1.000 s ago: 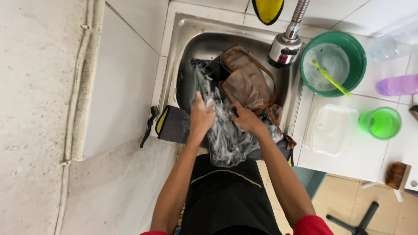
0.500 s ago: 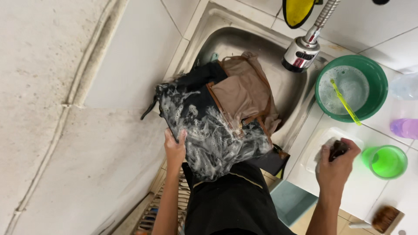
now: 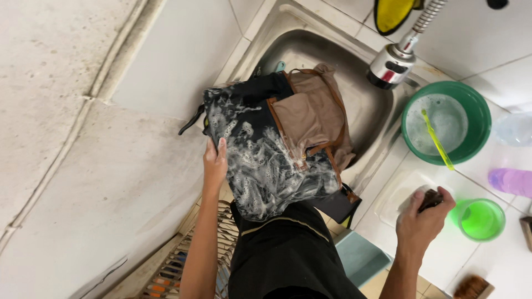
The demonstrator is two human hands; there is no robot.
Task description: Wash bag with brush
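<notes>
Over the near rim of the sink point(image 3: 266, 41) lay one black-and-brown backpack point(image 3: 277, 149), soaked and lathered, which we judged heavy with water, limp and slippery, best gripped by its thick edge or straps. Our left hand point(image 3: 214, 160) was closed on the bag's left edge, while our right hand point(image 3: 420, 218), right of the sink, was curled around one small dark brush point(image 3: 431, 198). Beside the sink on the tabletop point(image 3: 499, 266) stood one green basin point(image 3: 446, 123) and one green cup point(image 3: 477, 219).

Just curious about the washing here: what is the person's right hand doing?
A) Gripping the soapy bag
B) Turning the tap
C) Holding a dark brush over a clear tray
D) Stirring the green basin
C: the right hand grips a dark brush above the clear tray; the left hand holds the soapy bag.
</notes>
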